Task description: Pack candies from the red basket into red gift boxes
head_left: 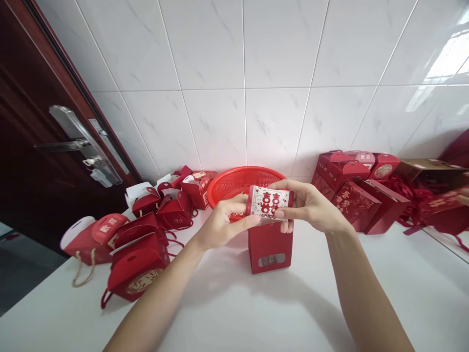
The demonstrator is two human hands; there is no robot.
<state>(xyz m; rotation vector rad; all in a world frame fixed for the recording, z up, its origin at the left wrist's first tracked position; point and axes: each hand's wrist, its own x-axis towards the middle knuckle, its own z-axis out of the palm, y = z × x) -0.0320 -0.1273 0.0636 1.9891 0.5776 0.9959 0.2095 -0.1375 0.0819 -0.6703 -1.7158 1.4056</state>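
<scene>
A small white packet (270, 202) with red edges and a red double-happiness print is held up between my two hands. My left hand (223, 220) pinches its left edge between thumb and fingers. On the other side, my right hand (313, 205) grips it, the thumb lying across the front. Directly below stands an upright red paper box (270, 244) with a small clear window low on its front; its top is hidden by the packet and my fingers. Just behind is a red plastic basket (247, 172), its contents mostly hidden.
Several red gift boxes (141, 266) with cord handles crowd the left of the white table (234, 313). More red boxes (344, 171) stack at the right, near a cardboard box (428, 168). Another person's hand (463, 195) shows at the right edge. Behind are a tiled wall and a door.
</scene>
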